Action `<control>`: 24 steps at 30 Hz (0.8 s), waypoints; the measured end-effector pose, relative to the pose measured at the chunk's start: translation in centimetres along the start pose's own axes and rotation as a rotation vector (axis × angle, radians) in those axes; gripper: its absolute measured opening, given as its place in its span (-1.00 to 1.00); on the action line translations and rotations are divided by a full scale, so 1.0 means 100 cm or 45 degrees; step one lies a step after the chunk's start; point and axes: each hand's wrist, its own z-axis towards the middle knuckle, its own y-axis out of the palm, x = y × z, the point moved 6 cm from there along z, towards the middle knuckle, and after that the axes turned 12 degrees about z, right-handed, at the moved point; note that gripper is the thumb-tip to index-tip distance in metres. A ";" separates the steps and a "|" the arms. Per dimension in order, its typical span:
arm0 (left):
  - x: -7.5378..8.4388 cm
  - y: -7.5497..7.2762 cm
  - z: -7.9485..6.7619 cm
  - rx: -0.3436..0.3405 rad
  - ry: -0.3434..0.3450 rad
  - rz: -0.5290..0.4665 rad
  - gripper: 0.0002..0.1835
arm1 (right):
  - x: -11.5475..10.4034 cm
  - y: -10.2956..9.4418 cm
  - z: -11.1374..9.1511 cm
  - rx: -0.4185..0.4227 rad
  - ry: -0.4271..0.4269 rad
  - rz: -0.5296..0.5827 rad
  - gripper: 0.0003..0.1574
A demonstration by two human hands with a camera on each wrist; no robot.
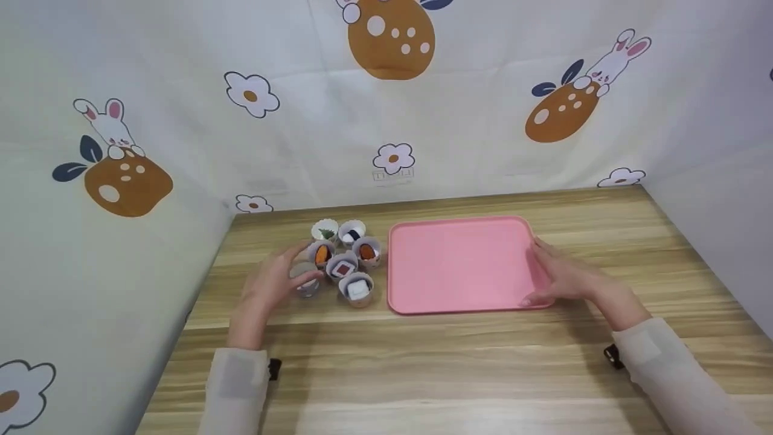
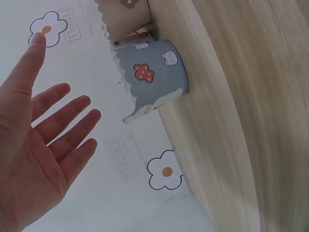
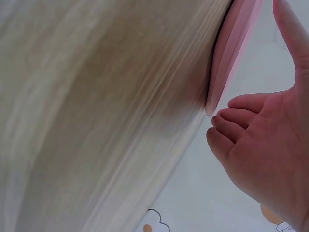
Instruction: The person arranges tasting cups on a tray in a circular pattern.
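My left hand point(image 1: 273, 279) hovers at the left side of a cluster of small scalloped paper cups, thumb and fingers spread. In the left wrist view, that hand point(image 2: 50, 140) has its palm bare, apart from a grey-blue printed cup point(image 2: 153, 67). One cup holds an orange-topped piece point(image 1: 322, 255), another a white block point(image 1: 358, 290), another a white piece with a dark red centre point(image 1: 343, 269). At the right edge of a pink tray point(image 1: 459, 266), my right hand point(image 1: 564, 275) stands with fingers extended along the rim. Whether its fingertips touch the rim I cannot tell.
More cups at the back hold a green leaf-like piece point(image 1: 327, 233) and a white piece with a black band point(image 1: 351, 235). The wooden table point(image 1: 423, 368) meets a patterned curtain point(image 1: 314, 139) behind and at both sides.
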 end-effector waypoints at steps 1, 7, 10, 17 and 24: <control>-0.001 0.000 0.000 -0.004 -0.006 -0.015 -0.19 | 0.000 0.000 -0.001 -0.004 0.002 0.000 0.62; -0.011 0.002 -0.002 -0.039 -0.056 -0.082 -0.15 | 0.000 0.003 -0.002 -0.030 0.015 0.017 0.72; -0.016 0.002 -0.002 -0.035 -0.082 -0.119 -0.13 | 0.002 0.004 0.000 -0.035 0.030 0.008 0.75; -0.024 0.004 -0.002 -0.060 -0.151 -0.289 -0.13 | 0.003 0.004 0.002 -0.037 0.063 0.031 0.75; -0.033 0.015 -0.002 -0.121 -0.168 -0.626 -0.20 | 0.002 0.007 0.003 -0.046 0.063 0.045 0.74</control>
